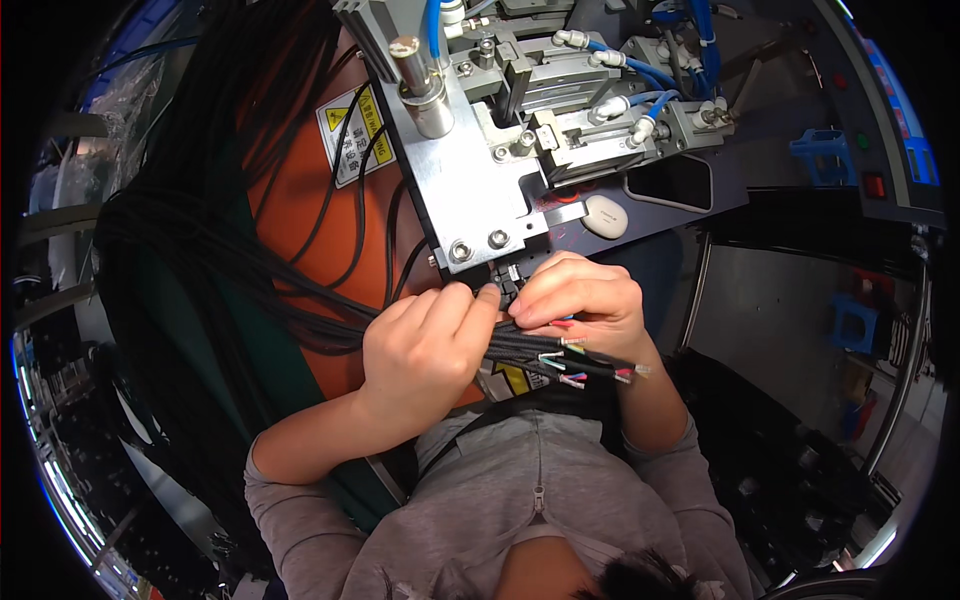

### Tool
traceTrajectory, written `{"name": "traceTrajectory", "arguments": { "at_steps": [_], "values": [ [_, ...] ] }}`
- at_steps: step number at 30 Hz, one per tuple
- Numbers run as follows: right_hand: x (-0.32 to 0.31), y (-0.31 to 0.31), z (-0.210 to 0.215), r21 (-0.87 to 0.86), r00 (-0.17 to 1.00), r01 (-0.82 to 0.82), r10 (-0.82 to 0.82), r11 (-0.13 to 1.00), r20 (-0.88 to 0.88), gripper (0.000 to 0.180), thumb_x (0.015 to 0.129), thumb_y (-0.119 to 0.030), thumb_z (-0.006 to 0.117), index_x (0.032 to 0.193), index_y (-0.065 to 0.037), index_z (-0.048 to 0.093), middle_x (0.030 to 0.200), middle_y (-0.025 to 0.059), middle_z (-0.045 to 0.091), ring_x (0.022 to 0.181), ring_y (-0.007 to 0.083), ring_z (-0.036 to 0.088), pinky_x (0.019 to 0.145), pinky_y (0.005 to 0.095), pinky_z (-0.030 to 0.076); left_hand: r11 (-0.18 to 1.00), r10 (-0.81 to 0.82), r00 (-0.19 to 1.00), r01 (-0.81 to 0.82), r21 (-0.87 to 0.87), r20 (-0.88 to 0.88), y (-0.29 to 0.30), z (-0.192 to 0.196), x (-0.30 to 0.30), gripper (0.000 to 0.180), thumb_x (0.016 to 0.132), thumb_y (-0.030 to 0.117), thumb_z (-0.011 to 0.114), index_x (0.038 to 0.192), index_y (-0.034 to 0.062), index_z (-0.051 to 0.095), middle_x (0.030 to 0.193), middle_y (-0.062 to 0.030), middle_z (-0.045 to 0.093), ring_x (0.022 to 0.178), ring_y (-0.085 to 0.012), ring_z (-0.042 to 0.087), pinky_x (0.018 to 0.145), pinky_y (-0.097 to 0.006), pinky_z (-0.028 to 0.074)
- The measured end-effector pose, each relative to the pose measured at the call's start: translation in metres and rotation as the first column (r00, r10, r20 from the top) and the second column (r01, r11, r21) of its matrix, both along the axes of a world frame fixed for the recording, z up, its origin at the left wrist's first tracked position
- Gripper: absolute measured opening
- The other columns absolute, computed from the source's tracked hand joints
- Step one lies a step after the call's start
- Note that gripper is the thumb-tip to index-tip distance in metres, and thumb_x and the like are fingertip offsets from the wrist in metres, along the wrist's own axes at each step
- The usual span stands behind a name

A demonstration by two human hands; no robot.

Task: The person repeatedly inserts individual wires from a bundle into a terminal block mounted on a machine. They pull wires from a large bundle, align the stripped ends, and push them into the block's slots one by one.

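A thick bundle of black cables (300, 290) comes in from the left and passes under my left hand (425, 340). My left hand is closed over the cables, its thumb and fingertips pressed together at a small black part (510, 280). Opposite it, my right hand (590, 300) pinches with thumb and forefinger; what lies in the pinch is hidden. Red and blue wires (563, 322) peek out below the right fingers. Past the hands, the bundle's stripped ends show coloured wires with metal tips (573, 380). Both hands are just in front of a metal fixture (490, 205).
Pneumatic cylinders (600, 125) with blue air hoses (650, 75) fill the far side. A white rounded case (604, 216) and a phone (672, 185) lie right of the fixture. A warning label (357, 135) is on the orange surface (290, 210). Blue stools (825, 155) stand far right.
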State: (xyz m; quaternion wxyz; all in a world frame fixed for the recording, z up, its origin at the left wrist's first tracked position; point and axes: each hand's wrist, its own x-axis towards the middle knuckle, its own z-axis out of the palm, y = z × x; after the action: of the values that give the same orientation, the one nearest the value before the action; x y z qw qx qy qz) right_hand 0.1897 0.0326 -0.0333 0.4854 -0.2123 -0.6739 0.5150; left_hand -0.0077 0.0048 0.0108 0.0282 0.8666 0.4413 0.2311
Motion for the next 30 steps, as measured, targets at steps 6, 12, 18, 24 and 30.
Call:
{"name": "traceTrajectory", "arguments": {
  "at_steps": [6, 12, 18, 24, 30],
  "values": [
    [0.005, -0.004, 0.007, -0.166, 0.979, 0.194, -0.201, 0.967, -0.029, 0.016, 0.069, 0.008, 0.074, 0.082, 0.002, 0.067, 0.084, 0.0124, 0.068, 0.079, 0.0177, 0.064, 0.068, 0.0258, 0.050, 0.977, -0.141, 0.953, 0.090, 0.193, 0.268, 0.009, 0.008, 0.002, 0.030, 0.074, 0.015, 0.071, 0.101, 0.0032, 0.069, 0.093, -0.0078, 0.063, 0.078, -0.0159, 0.061, 0.060, -0.025, 0.047],
    [-0.018, -0.016, 0.013, -0.230, 0.917, 0.323, -0.363, 0.918, -0.162, 0.027, 0.070, 0.007, 0.076, 0.094, 0.003, 0.064, 0.088, 0.0135, 0.066, 0.079, 0.0179, 0.064, 0.070, 0.0268, 0.051, 0.986, -0.156, 0.940, 0.129, 0.107, 0.302, 0.009, -0.001, -0.001, 0.027, 0.075, 0.012, 0.074, 0.096, -0.0022, 0.066, 0.079, -0.0082, 0.062, 0.061, -0.0166, 0.061, 0.048, -0.025, 0.047],
    [-0.025, -0.011, 0.014, 0.021, 0.927, 0.373, -0.373, 0.928, 0.038, 0.018, 0.074, -0.005, 0.077, 0.089, 0.002, 0.069, 0.090, 0.0111, 0.066, 0.084, 0.0176, 0.063, 0.072, 0.0265, 0.049, 0.988, -0.132, 0.924, 0.091, 0.129, 0.359, 0.011, -0.001, 0.000, 0.021, 0.075, 0.006, 0.072, 0.092, -0.0019, 0.063, 0.075, -0.0084, 0.060, 0.061, -0.0187, 0.061, 0.048, -0.028, 0.048],
    [-0.020, -0.004, 0.026, -0.401, 0.971, 0.170, -0.223, 0.900, -0.088, 0.012, 0.075, 0.001, 0.074, 0.086, 0.001, 0.070, 0.087, 0.0111, 0.066, 0.079, 0.0147, 0.062, 0.073, 0.0259, 0.048, 0.991, -0.133, 0.909, 0.119, 0.059, 0.394, 0.009, -0.004, 0.002, 0.020, 0.075, 0.005, 0.072, 0.090, -0.0014, 0.061, 0.072, -0.0080, 0.057, 0.058, -0.0202, 0.059, 0.046, -0.030, 0.046],
    [-0.025, -0.007, 0.026, -0.369, 0.934, 0.316, -0.354, 0.874, -0.039, 0.013, 0.071, 0.001, 0.078, 0.077, 0.001, 0.067, 0.081, 0.0103, 0.063, 0.073, 0.0138, 0.060, 0.067, 0.0250, 0.046, 0.995, -0.103, 0.908, 0.092, 0.047, 0.405, 0.008, -0.007, 0.003, 0.022, 0.071, 0.002, 0.074, 0.087, -0.0003, 0.060, 0.069, -0.0094, 0.058, 0.055, -0.0210, 0.056, 0.046, -0.030, 0.044]
  ]
}}
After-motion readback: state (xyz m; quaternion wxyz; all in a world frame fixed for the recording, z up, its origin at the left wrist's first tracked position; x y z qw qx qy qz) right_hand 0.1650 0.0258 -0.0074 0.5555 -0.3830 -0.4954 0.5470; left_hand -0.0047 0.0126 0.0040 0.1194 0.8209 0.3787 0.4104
